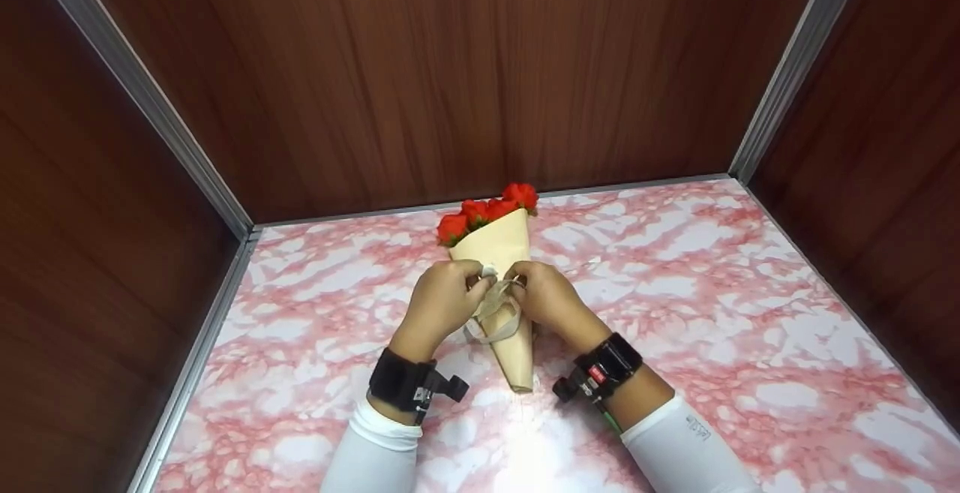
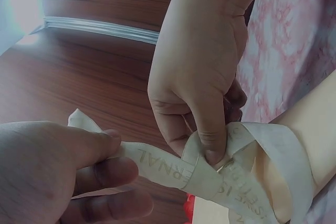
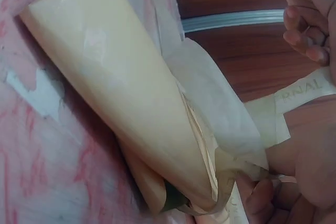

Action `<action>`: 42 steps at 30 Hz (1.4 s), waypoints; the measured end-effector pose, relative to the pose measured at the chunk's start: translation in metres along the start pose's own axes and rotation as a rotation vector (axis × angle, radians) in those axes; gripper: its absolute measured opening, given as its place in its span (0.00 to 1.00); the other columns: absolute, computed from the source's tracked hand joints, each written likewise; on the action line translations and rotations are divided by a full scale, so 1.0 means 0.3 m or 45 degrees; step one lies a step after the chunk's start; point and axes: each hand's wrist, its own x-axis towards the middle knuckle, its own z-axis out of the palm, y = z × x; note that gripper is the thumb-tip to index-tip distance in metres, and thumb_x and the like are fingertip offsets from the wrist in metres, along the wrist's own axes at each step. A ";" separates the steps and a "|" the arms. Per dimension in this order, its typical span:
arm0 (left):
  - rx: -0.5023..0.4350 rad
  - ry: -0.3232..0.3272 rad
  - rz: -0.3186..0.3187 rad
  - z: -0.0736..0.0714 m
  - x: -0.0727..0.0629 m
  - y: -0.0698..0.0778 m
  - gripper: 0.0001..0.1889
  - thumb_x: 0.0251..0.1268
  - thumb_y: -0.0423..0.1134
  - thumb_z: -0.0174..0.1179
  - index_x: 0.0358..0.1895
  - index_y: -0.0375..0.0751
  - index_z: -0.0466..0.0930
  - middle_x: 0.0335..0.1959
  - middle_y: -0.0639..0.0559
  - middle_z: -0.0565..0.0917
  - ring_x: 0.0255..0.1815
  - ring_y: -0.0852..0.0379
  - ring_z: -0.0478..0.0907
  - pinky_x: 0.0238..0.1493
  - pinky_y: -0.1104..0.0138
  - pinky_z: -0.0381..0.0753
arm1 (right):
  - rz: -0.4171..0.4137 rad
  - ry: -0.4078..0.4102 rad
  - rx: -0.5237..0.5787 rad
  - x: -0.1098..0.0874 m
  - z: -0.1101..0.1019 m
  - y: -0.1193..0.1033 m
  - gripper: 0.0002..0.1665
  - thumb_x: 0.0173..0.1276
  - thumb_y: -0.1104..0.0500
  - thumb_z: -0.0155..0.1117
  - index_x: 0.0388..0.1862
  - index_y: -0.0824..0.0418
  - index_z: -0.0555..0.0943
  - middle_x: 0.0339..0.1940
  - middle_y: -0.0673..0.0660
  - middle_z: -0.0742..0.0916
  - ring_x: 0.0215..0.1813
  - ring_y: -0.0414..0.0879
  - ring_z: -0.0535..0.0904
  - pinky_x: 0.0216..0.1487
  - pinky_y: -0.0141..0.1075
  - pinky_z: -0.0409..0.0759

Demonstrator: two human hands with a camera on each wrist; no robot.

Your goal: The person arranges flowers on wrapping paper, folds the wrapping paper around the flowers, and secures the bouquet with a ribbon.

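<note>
A bouquet of red roses (image 1: 453, 229), wrapped in cream paper (image 1: 495, 241), lies with its blooms toward the back wall and its narrow end toward me. Around its middle runs a pale ribbon (image 2: 157, 165) with printed lettering, crossed and looped over the paper. Between thumb and fingers, my left hand (image 1: 442, 299) pinches one ribbon end and draws it out taut. My right hand (image 1: 553, 299) pinches the ribbon where it crosses, close to the paper. In the right wrist view a wide ribbon loop (image 3: 210, 87) stands out beside the paper; right fingertips are partly hidden behind ribbon.
The bouquet rests on a table (image 1: 675, 343) with a pink-and-white marbled top. Dark wood-grain panels (image 1: 480, 65) rise at the back and both sides, joined by grey metal corner strips (image 1: 795, 50). A black camera strap (image 1: 401, 380) circles each wrist.
</note>
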 end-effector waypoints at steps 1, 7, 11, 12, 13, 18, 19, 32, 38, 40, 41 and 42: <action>0.000 -0.002 0.000 0.000 0.000 0.001 0.13 0.77 0.39 0.72 0.29 0.43 0.88 0.21 0.59 0.76 0.26 0.59 0.70 0.30 0.63 0.70 | 0.007 0.002 0.022 0.002 -0.001 0.003 0.05 0.76 0.66 0.71 0.43 0.58 0.91 0.44 0.60 0.95 0.46 0.56 0.90 0.52 0.54 0.89; 0.000 -0.011 0.003 0.004 0.001 0.003 0.14 0.75 0.39 0.73 0.27 0.43 0.86 0.21 0.60 0.74 0.26 0.58 0.69 0.30 0.63 0.69 | 0.017 0.036 0.005 0.006 -0.004 0.008 0.02 0.76 0.64 0.69 0.43 0.59 0.88 0.41 0.59 0.93 0.45 0.55 0.88 0.52 0.54 0.88; 0.012 0.000 0.011 0.009 0.002 0.000 0.14 0.74 0.38 0.73 0.26 0.43 0.86 0.21 0.55 0.80 0.26 0.57 0.72 0.31 0.59 0.74 | 0.027 0.064 -0.028 0.005 -0.004 0.004 0.02 0.77 0.62 0.71 0.45 0.57 0.87 0.38 0.59 0.92 0.43 0.57 0.88 0.49 0.57 0.87; 0.016 0.003 0.015 0.010 0.001 -0.001 0.13 0.74 0.38 0.72 0.27 0.44 0.86 0.22 0.54 0.83 0.27 0.56 0.73 0.31 0.58 0.76 | 0.025 0.068 -0.030 0.005 -0.004 0.005 0.02 0.77 0.61 0.72 0.46 0.57 0.88 0.39 0.59 0.93 0.43 0.58 0.89 0.49 0.57 0.87; 0.018 0.004 0.017 0.010 0.001 -0.001 0.13 0.74 0.38 0.72 0.27 0.44 0.87 0.23 0.53 0.85 0.27 0.55 0.76 0.32 0.56 0.78 | 0.023 0.070 -0.033 0.006 -0.003 0.005 0.03 0.77 0.61 0.72 0.46 0.57 0.89 0.40 0.60 0.93 0.44 0.59 0.90 0.50 0.58 0.87; 0.018 -0.007 0.021 0.012 0.001 0.001 0.13 0.75 0.39 0.72 0.28 0.44 0.87 0.26 0.49 0.89 0.29 0.48 0.84 0.35 0.49 0.84 | 0.003 0.065 0.002 0.009 0.000 0.013 0.04 0.77 0.62 0.72 0.46 0.58 0.92 0.47 0.61 0.96 0.51 0.60 0.93 0.56 0.59 0.89; 0.016 -0.008 0.021 0.012 0.001 0.001 0.12 0.75 0.39 0.72 0.28 0.44 0.88 0.26 0.50 0.89 0.29 0.49 0.84 0.35 0.50 0.84 | 0.006 0.059 0.019 0.009 0.000 0.015 0.04 0.77 0.63 0.72 0.45 0.58 0.92 0.47 0.61 0.96 0.51 0.60 0.92 0.56 0.58 0.89; 0.025 -0.024 0.014 0.014 0.001 0.003 0.14 0.76 0.39 0.72 0.27 0.44 0.86 0.22 0.56 0.79 0.27 0.57 0.70 0.31 0.62 0.71 | 0.029 0.013 0.139 0.020 0.000 0.025 0.06 0.73 0.69 0.72 0.42 0.66 0.94 0.42 0.61 0.97 0.51 0.56 0.93 0.57 0.51 0.91; 0.008 -0.047 -0.007 0.016 0.001 0.006 0.13 0.77 0.40 0.73 0.29 0.43 0.88 0.23 0.57 0.79 0.28 0.58 0.70 0.32 0.62 0.70 | 0.041 -0.024 0.170 0.025 -0.014 0.027 0.06 0.70 0.65 0.75 0.42 0.65 0.96 0.38 0.58 0.95 0.40 0.45 0.86 0.45 0.38 0.86; 0.007 -0.050 -0.013 0.016 0.001 0.005 0.13 0.77 0.40 0.73 0.30 0.43 0.88 0.24 0.57 0.80 0.28 0.58 0.70 0.32 0.63 0.71 | 0.047 -0.046 0.210 0.027 -0.021 0.031 0.09 0.69 0.62 0.77 0.44 0.64 0.96 0.37 0.57 0.94 0.38 0.42 0.84 0.42 0.35 0.83; 0.009 -0.050 -0.015 0.015 0.001 0.004 0.13 0.77 0.40 0.73 0.30 0.42 0.88 0.24 0.57 0.81 0.28 0.58 0.70 0.32 0.62 0.71 | 0.053 -0.056 0.232 0.028 -0.024 0.034 0.11 0.68 0.60 0.78 0.45 0.64 0.96 0.38 0.57 0.94 0.38 0.42 0.83 0.42 0.34 0.83; 0.011 -0.049 -0.019 0.013 0.000 0.003 0.13 0.77 0.41 0.73 0.30 0.43 0.89 0.24 0.57 0.81 0.28 0.59 0.70 0.32 0.62 0.71 | 0.058 -0.065 0.254 0.029 -0.027 0.037 0.12 0.68 0.58 0.78 0.47 0.64 0.96 0.39 0.56 0.94 0.39 0.41 0.84 0.43 0.34 0.83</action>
